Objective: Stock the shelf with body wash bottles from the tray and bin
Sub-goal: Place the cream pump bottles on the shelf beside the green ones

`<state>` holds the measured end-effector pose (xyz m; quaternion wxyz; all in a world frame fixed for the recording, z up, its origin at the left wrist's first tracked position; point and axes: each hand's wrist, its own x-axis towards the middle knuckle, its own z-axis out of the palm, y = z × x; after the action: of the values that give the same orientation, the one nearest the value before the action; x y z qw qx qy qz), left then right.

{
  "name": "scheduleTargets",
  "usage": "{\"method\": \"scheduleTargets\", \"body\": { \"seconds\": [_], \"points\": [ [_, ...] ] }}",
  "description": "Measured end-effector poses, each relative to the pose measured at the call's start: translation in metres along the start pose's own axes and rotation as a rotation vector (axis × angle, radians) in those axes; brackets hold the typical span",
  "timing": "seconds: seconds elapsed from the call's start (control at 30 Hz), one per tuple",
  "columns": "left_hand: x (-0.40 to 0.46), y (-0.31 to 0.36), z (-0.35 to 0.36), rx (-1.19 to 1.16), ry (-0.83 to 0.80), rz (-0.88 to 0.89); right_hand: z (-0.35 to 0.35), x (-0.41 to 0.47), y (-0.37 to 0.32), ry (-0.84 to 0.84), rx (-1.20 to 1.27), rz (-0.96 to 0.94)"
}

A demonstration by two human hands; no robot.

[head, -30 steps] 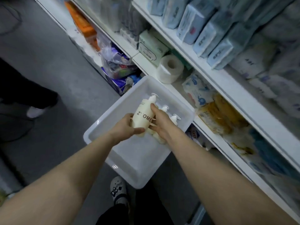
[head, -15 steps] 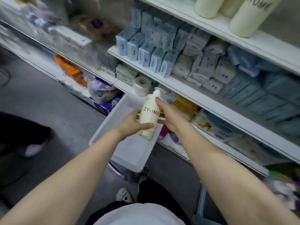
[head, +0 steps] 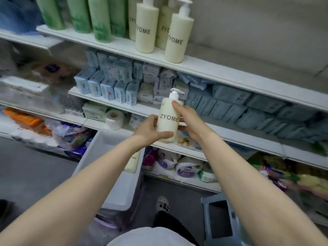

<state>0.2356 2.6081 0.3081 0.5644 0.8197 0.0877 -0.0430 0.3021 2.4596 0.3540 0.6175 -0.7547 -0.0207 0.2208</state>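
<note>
As both hands grip it, the cream bottle (head: 168, 119) (ZYOME-lettered) seems upright.

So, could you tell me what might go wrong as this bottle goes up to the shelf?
1. The held bottle could knock the cream bottles standing at the top shelf's front edge.
2. The left hand and right hand grip its smooth sides only; it might slip.

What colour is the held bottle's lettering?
Grey-brown ZYOME lettering on the cream bottle, head view.
</note>
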Motion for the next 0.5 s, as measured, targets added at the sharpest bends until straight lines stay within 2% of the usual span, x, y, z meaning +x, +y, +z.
{"method": "scheduleTargets", "body": {
  "seconds": [0.27,0.5],
  "points": [
    [0.059,0.112,0.034,-0.035,-0.017,0.252,-0.099,0.006,-0.078,0.131,-0.030,-0.218],
    [0.128,0.190,0.050,-0.023,0.031,0.391,-0.170,0.041,-0.146,0.128,-0.067,-0.337]
  ]
}}
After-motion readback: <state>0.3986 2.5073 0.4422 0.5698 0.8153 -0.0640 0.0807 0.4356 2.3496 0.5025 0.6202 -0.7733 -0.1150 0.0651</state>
